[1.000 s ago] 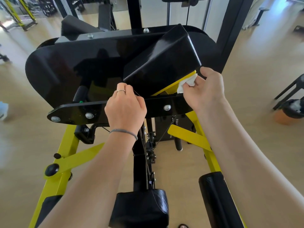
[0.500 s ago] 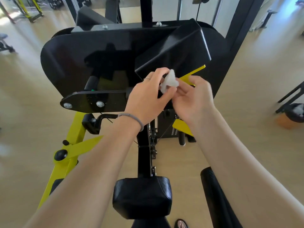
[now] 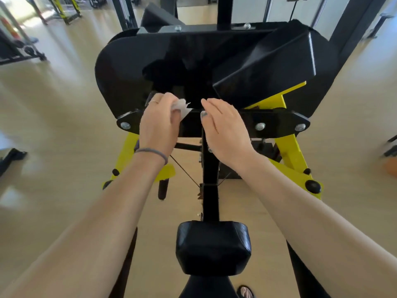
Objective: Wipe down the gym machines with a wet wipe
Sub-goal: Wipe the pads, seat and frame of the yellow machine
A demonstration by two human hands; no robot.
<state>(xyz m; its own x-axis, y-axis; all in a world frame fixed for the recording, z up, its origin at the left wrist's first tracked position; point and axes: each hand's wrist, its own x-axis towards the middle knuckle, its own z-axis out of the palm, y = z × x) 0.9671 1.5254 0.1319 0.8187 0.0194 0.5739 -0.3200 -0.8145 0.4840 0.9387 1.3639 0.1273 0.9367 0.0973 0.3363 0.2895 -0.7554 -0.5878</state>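
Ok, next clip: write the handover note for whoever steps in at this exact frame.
Left hand: holds the wipe against the top edge of the black crossbar.
Right hand: open, holding nothing, over the crossbar's middle.
Done: cannot be judged from this frame; no wet streaks are visible.
Left: likely the crossbar, black shroud, yellow frame and pad.

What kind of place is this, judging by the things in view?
Most likely a gym. A black and yellow steel exercise machine with a black padded seat fills the view, more yellow-framed equipment stands farther off on the pale wooden floor, and the left hand holds a white wet wipe.
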